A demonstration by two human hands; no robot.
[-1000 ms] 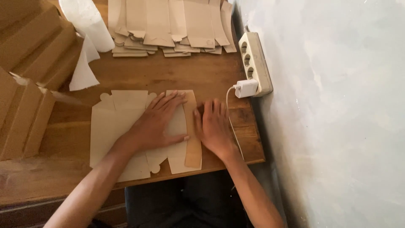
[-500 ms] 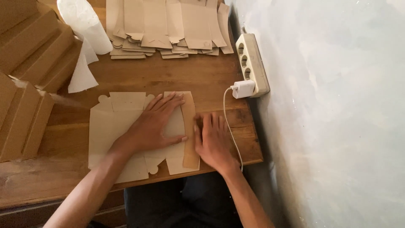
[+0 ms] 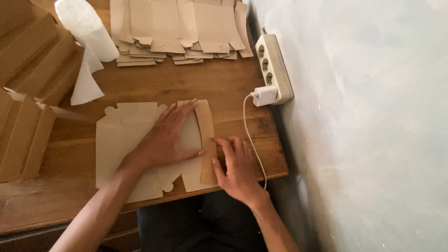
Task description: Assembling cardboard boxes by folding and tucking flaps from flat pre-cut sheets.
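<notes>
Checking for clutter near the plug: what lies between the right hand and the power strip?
In the head view, bare wooden table and a white cable running from the right hand up to the white charger plugged into the power strip.

A flat brown cardboard box blank [image 3: 126,144] lies unfolded on the wooden table [image 3: 186,88], its edges cut into tabs and rounded notches, with a narrow side flap [image 3: 206,140] folded up along its right edge. At the far edge of the table sits a spread of more flat brown blanks [image 3: 182,28], overlapping one another in a loose row. Along the left side stand folded brown cardboard boxes [image 3: 32,70], long and rectangular, stacked close against each other.
</notes>
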